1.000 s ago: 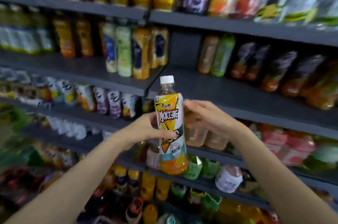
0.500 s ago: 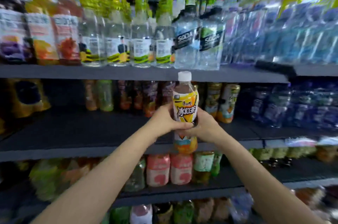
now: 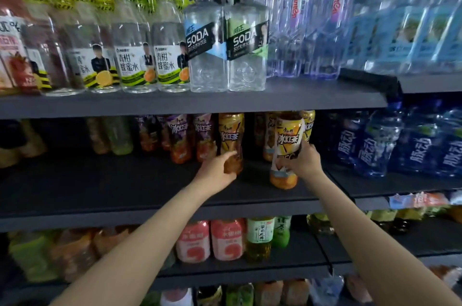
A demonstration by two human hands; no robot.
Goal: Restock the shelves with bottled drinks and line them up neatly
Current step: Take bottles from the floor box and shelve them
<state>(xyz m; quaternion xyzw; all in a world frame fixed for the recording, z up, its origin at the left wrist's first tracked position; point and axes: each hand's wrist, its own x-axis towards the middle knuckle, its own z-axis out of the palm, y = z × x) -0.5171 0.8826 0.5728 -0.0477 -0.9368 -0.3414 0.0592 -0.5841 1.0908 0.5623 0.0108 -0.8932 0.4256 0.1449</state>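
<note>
An iced-tea bottle (image 3: pixel 287 145) with a yellow and orange label stands on the dark middle shelf (image 3: pixel 125 185), toward its right part. My right hand (image 3: pixel 303 160) grips it round the lower label from the right. A second yellow-labelled iced-tea bottle (image 3: pixel 231 135) stands to its left, farther back. My left hand (image 3: pixel 216 172) reaches to that bottle's base with fingers curled against it. More tea bottles (image 3: pixel 180 138) with purple labels stand in the row behind, left of it.
Soda bottles (image 3: pixel 225 38) and clear water bottles (image 3: pixel 312 23) fill the shelf above. Blue drink bottles (image 3: pixel 375 145) stand right of my right hand. Pink and green bottles (image 3: pixel 227 240) sit on the shelf below. The middle shelf's left front shows bare dark board.
The bottle went from both hands in front of the shelf onto the middle shelf at the right. My left hand let go and moved to the bottle on the left.
</note>
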